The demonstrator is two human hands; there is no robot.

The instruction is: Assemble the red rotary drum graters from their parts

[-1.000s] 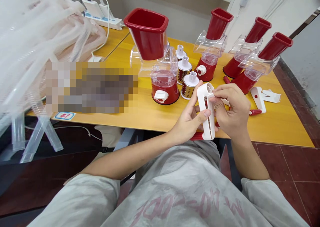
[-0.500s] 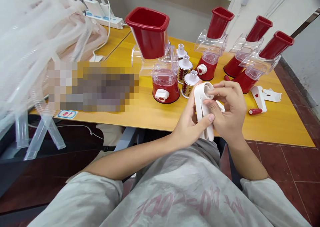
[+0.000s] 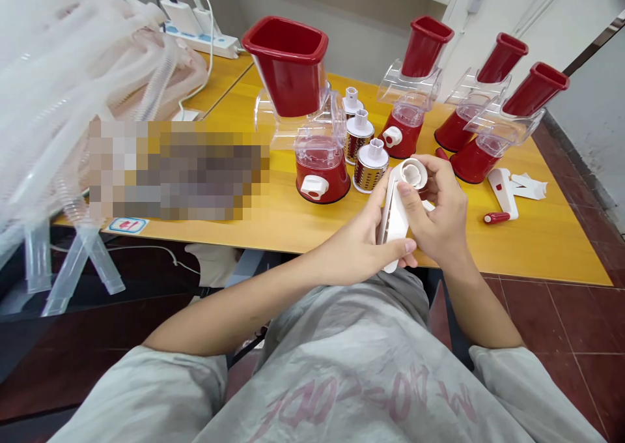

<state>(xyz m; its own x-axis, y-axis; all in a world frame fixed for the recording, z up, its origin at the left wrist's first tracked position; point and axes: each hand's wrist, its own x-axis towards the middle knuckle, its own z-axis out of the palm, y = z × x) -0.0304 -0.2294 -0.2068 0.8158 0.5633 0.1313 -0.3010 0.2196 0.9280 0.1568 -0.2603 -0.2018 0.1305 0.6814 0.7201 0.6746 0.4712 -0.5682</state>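
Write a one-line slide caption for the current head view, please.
The left hand and right hand hold a white part before four red-and-clear rotary graters on a yellow table.

Pale grey shirt (image 3: 342,352) — creased, 2 short sleeves (image 3: 161,391), faded pink lettering (image 3: 364,396) across the front — bare left hand (image 3: 359,247) and right hand (image 3: 442,212).

The crank (image 3: 397,224) is white, the hopper (image 3: 290,78) red, the tabletop (image 3: 273,231) yellow, the shirt (image 3: 351,345) grey, pink-lettered.
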